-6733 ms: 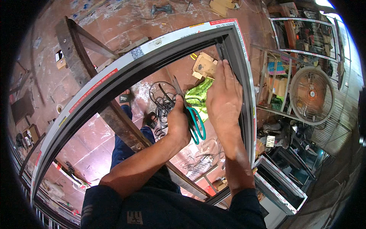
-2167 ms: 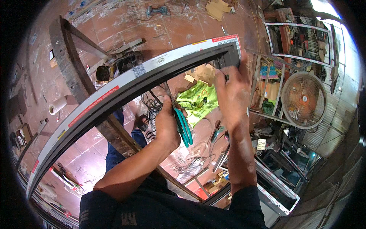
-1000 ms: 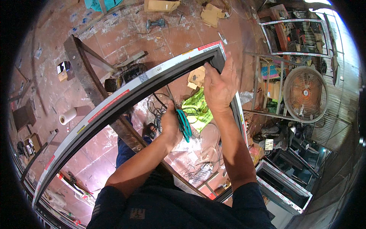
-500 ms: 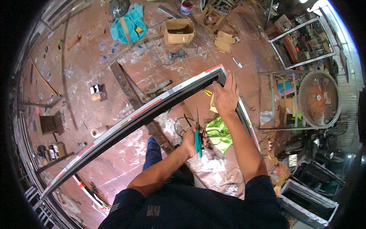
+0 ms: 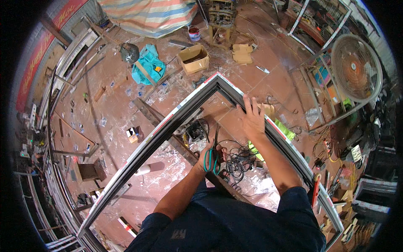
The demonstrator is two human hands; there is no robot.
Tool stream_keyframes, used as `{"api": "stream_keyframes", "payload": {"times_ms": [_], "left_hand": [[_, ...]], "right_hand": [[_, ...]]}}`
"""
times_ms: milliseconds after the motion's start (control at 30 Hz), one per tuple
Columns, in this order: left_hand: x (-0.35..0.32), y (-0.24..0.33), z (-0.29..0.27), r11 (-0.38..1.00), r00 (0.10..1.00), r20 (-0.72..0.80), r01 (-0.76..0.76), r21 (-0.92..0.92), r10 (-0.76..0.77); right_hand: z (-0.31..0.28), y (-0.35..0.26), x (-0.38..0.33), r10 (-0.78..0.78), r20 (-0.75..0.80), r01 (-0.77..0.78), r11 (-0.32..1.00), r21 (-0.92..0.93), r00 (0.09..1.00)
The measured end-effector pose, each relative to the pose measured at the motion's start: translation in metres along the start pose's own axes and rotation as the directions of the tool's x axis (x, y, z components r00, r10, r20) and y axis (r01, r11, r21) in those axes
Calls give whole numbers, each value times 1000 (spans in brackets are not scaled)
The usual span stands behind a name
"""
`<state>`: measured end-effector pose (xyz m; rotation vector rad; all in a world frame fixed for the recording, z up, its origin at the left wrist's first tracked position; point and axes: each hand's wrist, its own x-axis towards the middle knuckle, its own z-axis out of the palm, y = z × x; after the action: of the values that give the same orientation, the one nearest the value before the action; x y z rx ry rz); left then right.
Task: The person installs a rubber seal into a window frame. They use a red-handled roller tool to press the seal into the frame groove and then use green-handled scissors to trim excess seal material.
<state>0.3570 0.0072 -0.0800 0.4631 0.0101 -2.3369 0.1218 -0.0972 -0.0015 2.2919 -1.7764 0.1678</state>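
Left hand [image 5: 208,154]: closed around the green handles of a pair of scissors, inside the frame opening, just below the frame corner.
Scissors [image 5: 213,152]: gripped in the left hand; green loops at the bottom, dark blades pointing up toward the frame corner; blades together.
Right hand [image 5: 252,119]: laid flat on the right rail of the window frame, fingers [image 5: 250,103] spread and extended, gripping nothing.
Window frame [image 5: 168,126]: large grey metal frame with red-and-white protective tape, held tilted; corner joint uppermost, left rail running down to the lower left, right rail running down to the lower right past the right arm.
Cable tangle [image 5: 237,159]: black wires on the floor, seen through the frame opening, just right of the scissors.
Green cloth [image 5: 288,131]: bright yellow-green, partly hidden behind the right rail, near the right forearm.
Floor [image 5: 113,113]: reddish tiles, littered with scraps and white dust.
Cardboard box [image 5: 193,59]: open, brown, beyond the frame corner.
Teal cloth [image 5: 147,65]: crumpled, left of the cardboard box.
Paint can [image 5: 194,33]: small, farther than the box.
Striped tarpaulin [image 5: 147,14]: at the far edge, top of view.
Pedestal fan [image 5: 356,67]: round wire guard, far right.
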Motion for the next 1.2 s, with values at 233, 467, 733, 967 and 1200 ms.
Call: {"api": "stream_keyframes", "payload": {"times_ms": [233, 467, 733, 967, 1200], "left_hand": [[0, -2, 7, 997, 988, -149, -12, 81, 24], [9, 4, -20, 997, 996, 38, 82, 8, -82], [2, 3, -3, 994, 992, -125, 26, 107, -13], [4, 2, -14, 999, 996, -90, 26, -33, -29], [7, 5, -22, 977, 987, -134, 65, -205, -93]], "right_hand": [[-29, 63, -142, 100, 0, -100, 995, 0, 995], [-50, 108, -246, 168, -15, -169, 980, -102, 986], [-26, 89, -308, 169, -125, -159, 984, 86, 978], [-16, 57, -287, 264, -67, -260, 964, 62, 962], [-12, 32, -258, 318, 56, -322, 940, 109, 946]]}}
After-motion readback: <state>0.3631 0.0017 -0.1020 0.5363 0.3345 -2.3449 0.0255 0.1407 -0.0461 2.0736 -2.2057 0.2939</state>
